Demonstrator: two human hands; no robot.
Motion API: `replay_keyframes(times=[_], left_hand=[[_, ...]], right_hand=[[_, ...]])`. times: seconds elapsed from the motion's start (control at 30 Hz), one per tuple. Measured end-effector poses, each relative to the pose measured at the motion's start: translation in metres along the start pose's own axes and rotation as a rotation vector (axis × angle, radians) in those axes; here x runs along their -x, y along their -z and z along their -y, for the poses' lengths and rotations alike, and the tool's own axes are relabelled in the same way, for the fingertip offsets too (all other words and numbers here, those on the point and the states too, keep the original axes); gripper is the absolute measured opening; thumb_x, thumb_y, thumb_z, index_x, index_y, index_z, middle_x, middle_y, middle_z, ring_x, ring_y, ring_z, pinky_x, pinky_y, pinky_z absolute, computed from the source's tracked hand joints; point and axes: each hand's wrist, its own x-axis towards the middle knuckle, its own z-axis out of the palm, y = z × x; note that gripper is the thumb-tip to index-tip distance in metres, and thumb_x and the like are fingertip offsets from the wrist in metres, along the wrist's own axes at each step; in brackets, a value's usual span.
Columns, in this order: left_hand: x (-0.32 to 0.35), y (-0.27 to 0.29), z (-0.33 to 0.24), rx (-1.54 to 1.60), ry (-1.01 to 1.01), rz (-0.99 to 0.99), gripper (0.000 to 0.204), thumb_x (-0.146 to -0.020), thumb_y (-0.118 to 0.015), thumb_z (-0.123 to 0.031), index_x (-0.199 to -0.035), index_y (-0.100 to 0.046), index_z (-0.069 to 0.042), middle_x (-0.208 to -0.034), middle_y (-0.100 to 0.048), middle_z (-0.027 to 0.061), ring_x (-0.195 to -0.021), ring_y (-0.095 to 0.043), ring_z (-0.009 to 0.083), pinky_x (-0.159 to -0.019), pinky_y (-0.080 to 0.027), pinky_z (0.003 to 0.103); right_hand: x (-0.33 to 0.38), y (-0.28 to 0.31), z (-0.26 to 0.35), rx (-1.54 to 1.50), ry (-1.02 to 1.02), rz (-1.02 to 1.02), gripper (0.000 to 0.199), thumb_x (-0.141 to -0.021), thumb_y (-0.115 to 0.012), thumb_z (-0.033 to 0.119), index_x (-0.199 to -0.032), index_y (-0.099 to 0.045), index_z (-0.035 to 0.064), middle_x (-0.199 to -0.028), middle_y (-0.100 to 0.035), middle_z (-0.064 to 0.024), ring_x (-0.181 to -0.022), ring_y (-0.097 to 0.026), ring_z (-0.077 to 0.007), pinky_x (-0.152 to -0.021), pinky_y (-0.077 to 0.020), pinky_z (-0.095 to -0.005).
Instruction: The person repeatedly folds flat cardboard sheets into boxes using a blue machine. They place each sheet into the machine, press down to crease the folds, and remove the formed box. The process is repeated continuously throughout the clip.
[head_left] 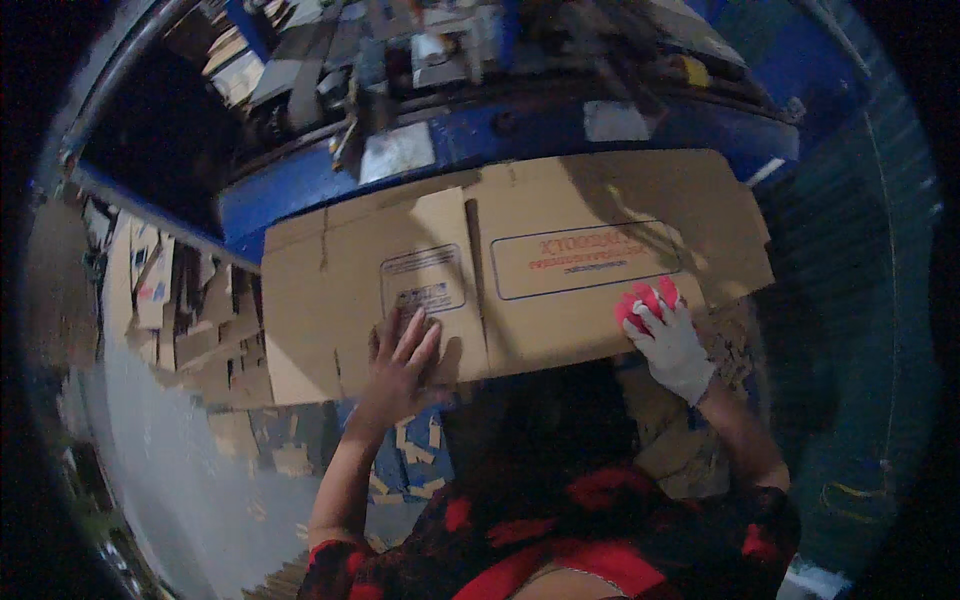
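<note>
Head view: the cardboard (520, 325) lies before me, its far edge by the blue machine (465, 135). My left grip (403, 362) rests on it, fingers spread, clasping nothing; my gloved right grip (668, 340) curls at the near edge, whether pinching I cannot tell. Light, even pressure from both sides should steady it without creasing.

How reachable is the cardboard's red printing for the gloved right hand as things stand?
Probably yes: the right hand is at the cardboard's near edge, below the red printing's right end, with nothing visible between them.
</note>
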Motion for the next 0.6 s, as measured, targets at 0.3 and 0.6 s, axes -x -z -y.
replay_keyframes(times=[0.3,0.6], left_hand=[[-0.027,0.017,0.000,0.196,-0.012,-0.267,0.086,-0.063,-0.080,-0.028,-0.138,-0.041,-0.011,-0.145,-0.038,0.0105,-0.137,-0.029,0.0392,-0.104,-0.032,0.055],[-0.091,0.033,0.036,-0.107,-0.068,-0.553,0.055,-0.076,-0.054,0.004,-0.130,-0.053,-0.009,-0.133,-0.054,0.0116,-0.124,-0.049,0.0359,-0.100,-0.040,0.048]], right_hand=[[-0.003,0.011,-0.017,0.059,-0.002,-0.193,0.040,-0.079,-0.054,0.014,-0.118,-0.060,0.0102,-0.122,-0.054,-0.0170,-0.106,-0.054,-0.0385,-0.090,-0.0416,-0.0556],[-0.076,-0.024,-0.072,0.143,-0.003,-0.385,0.038,-0.080,-0.056,0.013,-0.118,-0.061,0.0140,-0.123,-0.053,-0.0110,-0.109,-0.054,-0.0338,-0.092,-0.0423,-0.0509]])
